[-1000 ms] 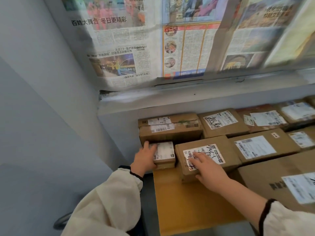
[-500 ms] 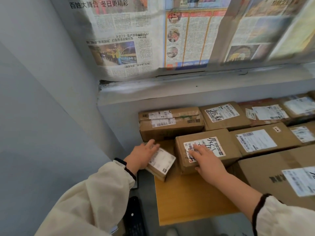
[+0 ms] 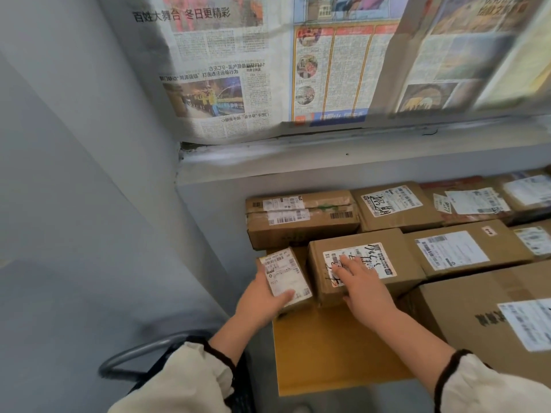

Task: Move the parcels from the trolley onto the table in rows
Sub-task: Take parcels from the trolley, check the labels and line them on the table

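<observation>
– What are we holding?
– Our left hand (image 3: 262, 299) grips a small parcel (image 3: 286, 275), brown card with a white label, at the table's (image 3: 334, 353) left edge. Our right hand (image 3: 362, 286) lies open and flat on the bigger parcel (image 3: 363, 263) at three o'clock.
– Room?
– Bare wood at six o'clock; boxes crowd twelve.

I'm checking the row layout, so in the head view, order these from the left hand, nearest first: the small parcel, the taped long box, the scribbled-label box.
1. small parcel, held in the left hand.
2. scribbled-label box, just right.
3. taped long box, behind.
</observation>
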`<action>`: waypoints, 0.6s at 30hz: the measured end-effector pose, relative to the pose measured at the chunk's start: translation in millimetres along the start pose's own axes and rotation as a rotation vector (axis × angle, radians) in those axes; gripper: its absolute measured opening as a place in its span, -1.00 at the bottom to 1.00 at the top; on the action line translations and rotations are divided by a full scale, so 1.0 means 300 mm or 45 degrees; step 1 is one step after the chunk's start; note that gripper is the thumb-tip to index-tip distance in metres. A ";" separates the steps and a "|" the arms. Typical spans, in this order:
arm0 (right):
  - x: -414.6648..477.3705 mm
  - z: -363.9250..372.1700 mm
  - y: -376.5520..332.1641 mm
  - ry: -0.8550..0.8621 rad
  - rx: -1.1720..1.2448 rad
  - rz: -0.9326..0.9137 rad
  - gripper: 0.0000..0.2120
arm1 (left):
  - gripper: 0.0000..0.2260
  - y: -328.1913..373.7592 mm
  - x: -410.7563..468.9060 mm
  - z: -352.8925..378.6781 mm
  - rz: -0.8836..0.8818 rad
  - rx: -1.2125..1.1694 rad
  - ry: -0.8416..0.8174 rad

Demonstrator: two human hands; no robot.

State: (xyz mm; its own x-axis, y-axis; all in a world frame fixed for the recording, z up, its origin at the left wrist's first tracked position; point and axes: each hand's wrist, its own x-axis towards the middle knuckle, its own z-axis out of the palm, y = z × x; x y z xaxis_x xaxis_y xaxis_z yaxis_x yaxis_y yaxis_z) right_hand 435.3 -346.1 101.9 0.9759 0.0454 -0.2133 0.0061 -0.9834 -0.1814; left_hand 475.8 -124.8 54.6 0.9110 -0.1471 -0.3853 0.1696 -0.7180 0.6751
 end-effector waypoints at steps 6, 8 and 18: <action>-0.001 0.007 -0.006 0.003 -0.025 0.010 -0.36 | -0.15 0.036 0.016 0.069 0.003 0.468 -0.029; -0.001 0.009 -0.005 -0.004 -0.034 0.014 -0.36 | -0.25 0.048 0.037 0.060 0.017 0.494 -0.020; 0.007 0.023 -0.009 -0.005 -0.087 0.011 -0.34 | -0.27 0.075 0.108 0.037 0.035 0.623 -0.005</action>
State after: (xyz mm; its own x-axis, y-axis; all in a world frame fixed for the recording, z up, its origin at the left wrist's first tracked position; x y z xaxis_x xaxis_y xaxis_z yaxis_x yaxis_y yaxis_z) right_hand 435.8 -342.3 95.4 0.9751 0.0377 -0.2184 0.0129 -0.9934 -0.1138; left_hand 504.9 -153.1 50.4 0.9112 -0.1720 -0.3744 -0.0516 -0.9492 0.3104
